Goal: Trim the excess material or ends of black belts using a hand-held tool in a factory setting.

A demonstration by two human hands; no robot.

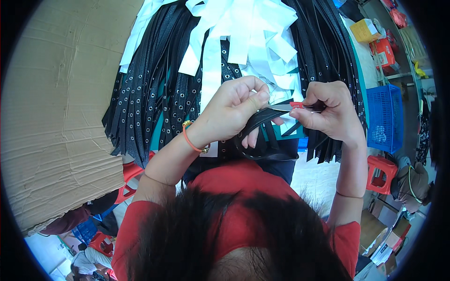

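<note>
My left hand (pixel 236 110) pinches a black strap (pixel 261 118), with thumb and forefinger together near its upper end. The strap curves down below that hand in a loop close to my red shirt. My right hand (pixel 330 110) is closed on small thread snips with a red part (pixel 296 105) and silvery blades. The blades point left and lie against or just over the strap's edge, close to my left fingertips; whether they touch it I cannot tell. Past my hands lie many black straps with metal eyelets (pixel 140 100) and a heap of white strips (pixel 234 28).
A large cardboard sheet (pixel 56 103) fills the left side. At the right stand a blue plastic basket (pixel 385 117), a red stool (pixel 378 174) and a yellow box (pixel 364 31). More black straps (pixel 328 61) hang at the far right of the table. Another person (pixel 89 260) is at the lower left.
</note>
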